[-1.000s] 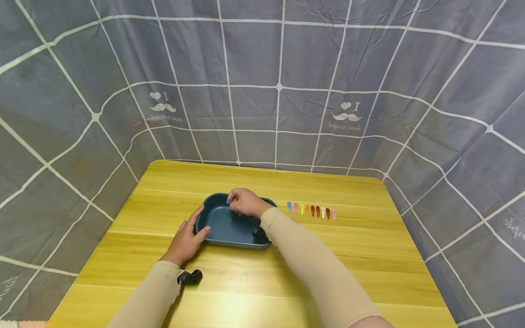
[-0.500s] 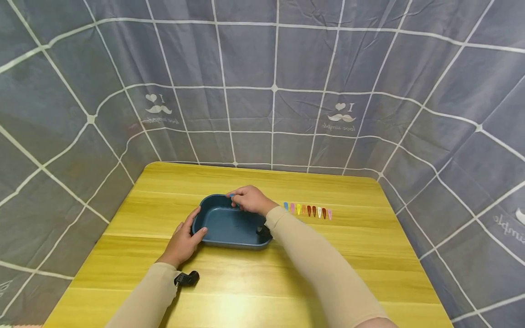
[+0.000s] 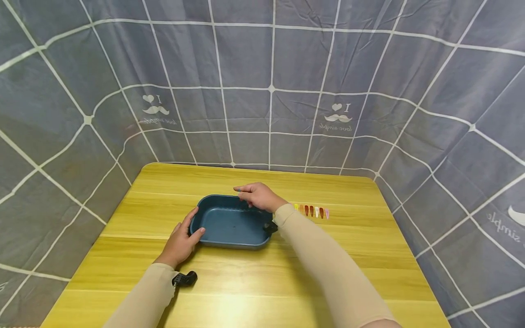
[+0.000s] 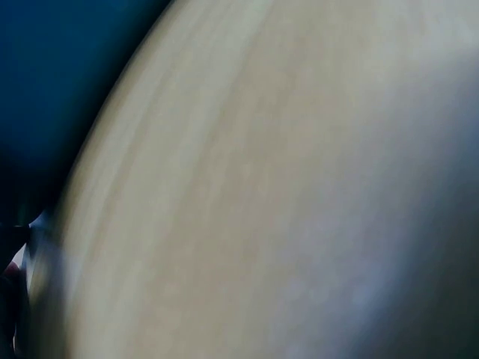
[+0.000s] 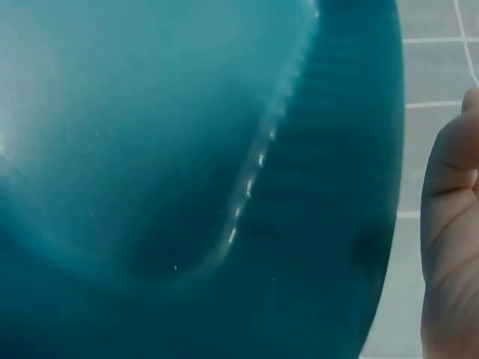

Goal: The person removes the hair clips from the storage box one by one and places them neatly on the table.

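Observation:
A dark blue plastic basin [image 3: 234, 245] stands on the wooden table. My left hand [image 3: 177, 243] rests at its left end, the fingers lying along the rim and the thumb over the front corner. Above the back rim, my right hand [image 3: 260, 196] pinches a small blue hair clip [image 3: 239, 190] between thumb and index finger; most of the clip is hidden. In the right wrist view the basin's inside [image 5: 187, 149] fills most of the frame, with part of my right hand [image 5: 453, 224] at the right edge. Blurred basin wall [image 4: 60, 75] shows in the left wrist view.
Right of the basin lies a row of hair clips, with yellow, orange, dark red, a white clip [image 3: 316, 212] and a pink clip [image 3: 327, 213] visible. My right wrist hides the row's left end. A grey checked curtain [image 3: 246, 109] hangs around the table's back and sides.
My right hand has risen from inside the basin and moved right over its back rim, carrying the blue clip. The left hand stays on the basin. The head view has shifted slightly.

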The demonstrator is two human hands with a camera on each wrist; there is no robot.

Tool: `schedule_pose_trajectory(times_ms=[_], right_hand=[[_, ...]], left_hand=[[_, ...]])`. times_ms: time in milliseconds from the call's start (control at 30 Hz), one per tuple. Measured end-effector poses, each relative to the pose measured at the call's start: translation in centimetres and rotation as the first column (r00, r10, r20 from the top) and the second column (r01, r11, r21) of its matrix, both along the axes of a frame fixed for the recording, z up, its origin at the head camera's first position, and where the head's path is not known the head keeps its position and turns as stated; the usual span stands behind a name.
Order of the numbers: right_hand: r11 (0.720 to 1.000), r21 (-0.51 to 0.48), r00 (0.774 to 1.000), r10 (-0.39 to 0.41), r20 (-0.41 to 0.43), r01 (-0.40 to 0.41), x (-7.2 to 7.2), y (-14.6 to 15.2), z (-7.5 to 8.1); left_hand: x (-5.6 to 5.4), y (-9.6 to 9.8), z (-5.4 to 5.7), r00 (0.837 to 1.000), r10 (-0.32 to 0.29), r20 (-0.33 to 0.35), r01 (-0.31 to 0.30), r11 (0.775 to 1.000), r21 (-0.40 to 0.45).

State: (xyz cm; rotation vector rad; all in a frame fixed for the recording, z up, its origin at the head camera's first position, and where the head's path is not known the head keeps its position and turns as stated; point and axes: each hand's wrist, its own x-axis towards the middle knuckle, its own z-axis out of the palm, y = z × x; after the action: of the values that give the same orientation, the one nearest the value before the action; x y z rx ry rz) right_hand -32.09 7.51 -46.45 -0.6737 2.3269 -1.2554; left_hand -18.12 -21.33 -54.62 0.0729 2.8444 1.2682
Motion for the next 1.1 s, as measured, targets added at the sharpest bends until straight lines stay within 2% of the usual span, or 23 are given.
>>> schedule_pose_trajectory(times_ms=[200,367,700,1100], right_hand=[[0.993,-0.105,0.997,-0.045,0.058,0.051,-0.3,1.0,0.2],[0.987,-0.129,0.993,-0.091,0.073,0.100,-0.4,2.1,0.4],[0.978,-0.159,0.989,-0.129,0.068,0.138,-0.7,3.9,0.2],[0.962,-0.205,0.982,-0.161,0.100,0.178,-0.7,6.6,0.6]], left_hand=[[0.1,0.1,0.3,1.000,-0.002,-0.002,0.002,1.000,0.004],[0.2,0.2,0.5,1.000,0.001,0.002,-0.001,1.000,-0.007],[0.2,0.1,0.4,1.000,0.009,0.030,-0.008,1.000,-0.018],[0.1,0.1,0.2,1.000,0.007,0.010,-0.007,1.000,-0.019]])
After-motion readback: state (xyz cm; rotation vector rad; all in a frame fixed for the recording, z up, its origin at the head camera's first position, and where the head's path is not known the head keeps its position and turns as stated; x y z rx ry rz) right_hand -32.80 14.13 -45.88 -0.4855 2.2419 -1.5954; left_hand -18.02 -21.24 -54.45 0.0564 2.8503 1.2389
